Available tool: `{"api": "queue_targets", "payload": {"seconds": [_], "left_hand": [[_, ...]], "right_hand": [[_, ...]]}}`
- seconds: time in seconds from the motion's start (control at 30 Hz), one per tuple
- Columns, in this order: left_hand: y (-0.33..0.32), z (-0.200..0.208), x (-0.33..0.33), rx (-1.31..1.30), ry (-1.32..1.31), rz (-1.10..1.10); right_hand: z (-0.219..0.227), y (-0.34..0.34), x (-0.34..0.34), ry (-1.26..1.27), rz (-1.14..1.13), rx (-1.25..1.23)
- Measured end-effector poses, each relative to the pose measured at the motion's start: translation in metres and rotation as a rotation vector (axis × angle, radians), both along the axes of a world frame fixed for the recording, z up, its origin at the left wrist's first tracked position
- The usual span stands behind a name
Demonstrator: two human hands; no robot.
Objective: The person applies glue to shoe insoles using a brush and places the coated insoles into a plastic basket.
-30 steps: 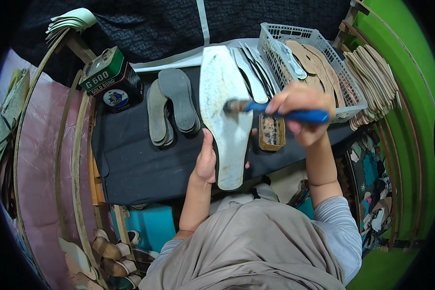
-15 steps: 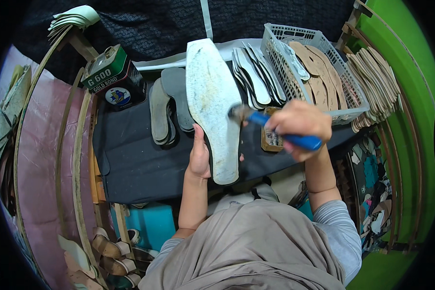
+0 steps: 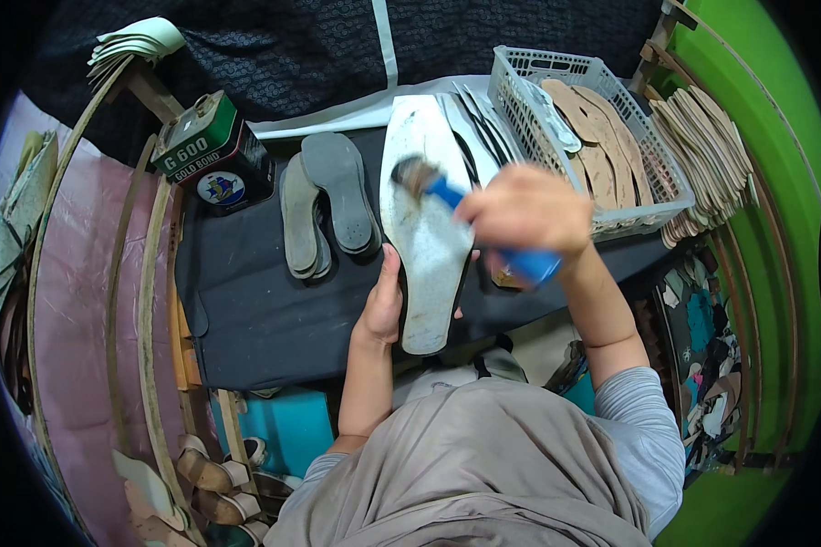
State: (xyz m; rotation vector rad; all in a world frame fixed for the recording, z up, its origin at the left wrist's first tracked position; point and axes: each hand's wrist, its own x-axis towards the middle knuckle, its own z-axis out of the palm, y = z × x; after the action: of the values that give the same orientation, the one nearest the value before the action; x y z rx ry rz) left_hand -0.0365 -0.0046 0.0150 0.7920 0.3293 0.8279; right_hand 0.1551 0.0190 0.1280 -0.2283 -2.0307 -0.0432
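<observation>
My left hand (image 3: 383, 303) grips a long white insole (image 3: 427, 273) by its narrower lower part, thumb on the near face and fingertips showing past the right edge. The piece is held up above the black-covered table, its wide end pointing away from me. In my right hand (image 3: 536, 211), somewhat blurred, is a brush (image 3: 445, 192) with a blue handle. Its dark bristles rest on the upper left of the insole's white face, where dull smudges show. Partly hidden under my right hand is a small open container (image 3: 506, 278).
Two stacks of grey soles (image 3: 339, 191) lie left of the insole, near a green and black metal can (image 3: 214, 155). Behind it are more white insoles (image 3: 483, 128). A grey plastic basket (image 3: 625, 221) holds tan insoles (image 3: 602, 137); a beige stack (image 3: 702, 164) leans at right.
The brush has moved up and left across the insole, from its right edge to its upper left. The insole has shifted slightly right and tilted, its wide end lower in the picture.
</observation>
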Motion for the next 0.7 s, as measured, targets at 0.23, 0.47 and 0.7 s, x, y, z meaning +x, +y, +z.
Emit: {"api": "queue_targets", "payload": {"seconds": [0.23, 0.47, 0.7], "left_hand": [[-0.003, -0.008, -0.003, -0.005, 0.031, 0.005], [0.012, -0.008, -0.006, -0.114, -0.054, 0.141], [0.036, -0.006, -0.015, -0.03, -0.244, 0.312]], "right_hand": [[0.016, 0.005, -0.017, 0.034, -0.132, 0.126], [-0.039, -0.002, -0.022, -0.013, 0.124, -0.007], [-0.077, -0.051, -0.014, -0.109, 0.326, -0.415]]}}
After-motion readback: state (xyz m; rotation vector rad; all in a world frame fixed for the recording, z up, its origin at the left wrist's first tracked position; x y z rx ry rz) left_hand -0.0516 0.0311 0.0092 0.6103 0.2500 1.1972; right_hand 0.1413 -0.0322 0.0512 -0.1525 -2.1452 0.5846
